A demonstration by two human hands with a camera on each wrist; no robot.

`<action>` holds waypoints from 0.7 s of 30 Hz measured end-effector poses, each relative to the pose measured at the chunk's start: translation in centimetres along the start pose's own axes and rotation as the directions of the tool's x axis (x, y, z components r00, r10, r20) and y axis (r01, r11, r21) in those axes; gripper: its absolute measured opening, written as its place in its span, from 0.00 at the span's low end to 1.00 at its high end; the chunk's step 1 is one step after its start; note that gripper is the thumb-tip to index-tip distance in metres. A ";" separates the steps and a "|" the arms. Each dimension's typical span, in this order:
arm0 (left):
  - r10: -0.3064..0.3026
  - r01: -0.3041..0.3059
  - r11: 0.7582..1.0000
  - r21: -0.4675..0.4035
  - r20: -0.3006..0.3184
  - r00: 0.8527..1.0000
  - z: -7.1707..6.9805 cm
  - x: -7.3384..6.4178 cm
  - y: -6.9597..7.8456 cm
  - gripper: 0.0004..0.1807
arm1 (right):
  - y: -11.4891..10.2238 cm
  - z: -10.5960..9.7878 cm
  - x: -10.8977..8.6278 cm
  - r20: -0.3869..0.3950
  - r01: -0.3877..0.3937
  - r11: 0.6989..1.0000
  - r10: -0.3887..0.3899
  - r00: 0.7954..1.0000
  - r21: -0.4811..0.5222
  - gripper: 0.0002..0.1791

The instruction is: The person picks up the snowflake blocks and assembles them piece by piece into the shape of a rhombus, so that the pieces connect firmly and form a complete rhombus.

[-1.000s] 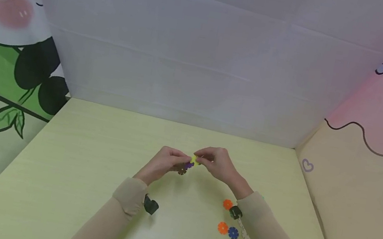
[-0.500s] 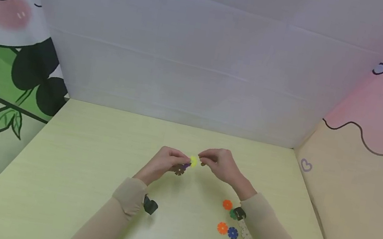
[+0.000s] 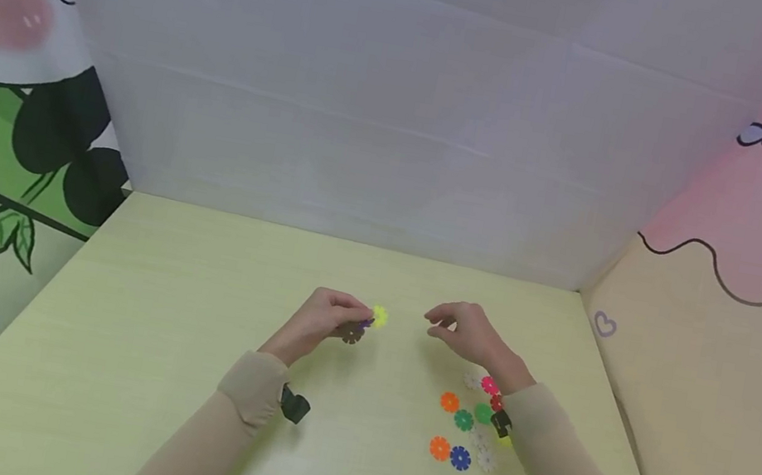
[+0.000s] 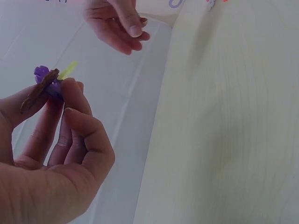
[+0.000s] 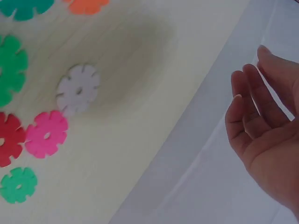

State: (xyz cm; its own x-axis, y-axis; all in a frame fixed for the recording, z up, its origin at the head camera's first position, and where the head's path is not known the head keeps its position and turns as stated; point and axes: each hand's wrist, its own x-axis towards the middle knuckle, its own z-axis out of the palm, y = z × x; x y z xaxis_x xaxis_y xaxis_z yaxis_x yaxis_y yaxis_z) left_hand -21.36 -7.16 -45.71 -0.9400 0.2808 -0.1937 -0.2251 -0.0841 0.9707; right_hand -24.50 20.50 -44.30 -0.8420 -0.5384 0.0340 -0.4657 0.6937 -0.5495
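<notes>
Between thumb and fingers my left hand pinches a small joined cluster of notched plastic discs, held above the table. In the left wrist view a purple disc, a brown disc and a yellow disc are slotted together at angles; fingers hide part of the purple one. My right hand hovers to the right, apart from the cluster, its fingers loosely bent with nothing between them. Below that hand, in the right wrist view, lie a white disc and a pink disc.
Loose discs lie on the table's right side, among them an orange disc, a blue disc and a green disc. The right forearm partly covers several. A white back wall and printed side walls enclose the table.
My right hand has let go of the yellow disc and drawn away to the right, uncovering more loose discs. The left hand keeps hold of the cluster, nearly still.
</notes>
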 end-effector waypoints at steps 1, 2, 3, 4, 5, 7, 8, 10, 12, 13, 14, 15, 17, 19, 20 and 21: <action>0.001 -0.001 1.000 -0.002 0.001 1.000 0.0 -0.1 0.0 0.09 | 0.5 0.0 -0.2 0.026 -0.011 1.000 0.011 1.000 -0.014 0.13; 0.003 -0.003 1.000 -0.001 0.002 1.000 0.0 -0.1 0.1 0.09 | 1.0 0.0 -0.5 0.052 -0.022 0.999 0.023 0.998 -0.024 0.14; 0.003 -0.003 1.000 -0.003 0.003 1.000 0.0 -0.1 0.1 0.09 | 1.5 0.0 -0.7 0.079 -0.039 0.999 0.042 0.996 -0.031 0.15; 0.005 -0.005 1.000 -0.001 0.005 1.000 0.0 -0.1 0.1 0.10 | 1.9 -0.1 -1.0 0.106 -0.059 0.998 0.062 0.992 -0.036 0.16; 0.005 -0.005 1.000 -0.003 0.008 1.000 0.0 -0.1 0.2 0.10 | 2.2 -0.1 -1.2 0.131 -0.088 0.995 0.092 0.987 -0.037 0.17; 0.005 -0.005 1.000 -0.007 0.011 1.000 0.0 -0.1 0.2 0.10 | 2.9 -0.3 -1.7 0.176 -0.137 0.990 0.142 0.974 -0.040 0.18; 0.005 -0.005 1.000 -0.007 0.012 1.000 0.0 -0.1 0.3 0.10 | 3.2 -0.4 -1.9 0.195 -0.168 0.985 0.173 0.965 -0.046 0.19; 0.004 -0.004 1.000 -0.011 0.011 1.000 -0.1 -0.1 0.3 0.10 | 3.8 -0.5 -2.3 0.232 -0.219 0.973 0.229 0.946 -0.066 0.19; 0.005 -0.005 1.000 -0.013 0.008 1.000 -0.2 -0.1 0.3 0.10 | 4.3 -0.6 -2.6 0.260 -0.249 0.963 0.267 0.928 -0.100 0.19; 0.004 -0.004 1.000 -0.012 0.007 1.000 -0.2 -0.2 0.4 0.10 | 4.5 -0.6 -2.8 0.271 -0.257 0.959 0.281 0.921 -0.121 0.19; 0.003 -0.003 1.000 -0.011 0.006 1.000 -0.2 -0.2 0.4 0.10 | 4.7 -0.6 -2.9 0.280 -0.264 0.954 0.295 0.914 -0.143 0.19; 0.004 -0.003 1.000 -0.011 0.006 1.000 -0.2 -0.2 0.4 0.10 | 4.8 -0.6 -3.0 0.287 -0.266 0.950 0.303 0.909 -0.162 0.18; 0.005 -0.005 1.000 -0.011 0.003 1.000 -0.2 -0.3 0.4 0.10 | 5.2 -0.4 -3.3 0.298 -0.275 0.943 0.322 0.899 -0.187 0.19; 0.002 -0.002 1.000 -0.013 -0.002 1.000 -0.2 -0.4 0.4 0.11 | 5.5 -0.3 -3.5 0.303 -0.295 0.935 0.344 0.889 -0.197 0.19; 0.002 -0.002 1.000 -0.015 -0.004 1.000 -0.2 -0.4 0.3 0.11 | 5.6 -0.2 -3.6 0.304 -0.306 0.931 0.355 0.884 -0.199 0.18; 0.002 -0.002 1.000 -0.017 -0.004 1.000 -0.2 -0.4 0.3 0.11 | 5.7 -0.1 -3.8 0.306 -0.319 0.928 0.366 0.879 -0.193 0.18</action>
State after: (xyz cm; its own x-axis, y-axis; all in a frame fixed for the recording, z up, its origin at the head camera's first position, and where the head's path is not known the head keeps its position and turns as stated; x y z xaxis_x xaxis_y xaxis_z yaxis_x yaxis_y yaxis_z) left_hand -21.07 -7.50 -45.36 -0.9413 0.2772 -0.1926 -0.2277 -0.1004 0.9685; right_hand -24.00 26.49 -47.44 -0.8274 -0.3653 -0.4265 -0.2156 0.9079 -0.3594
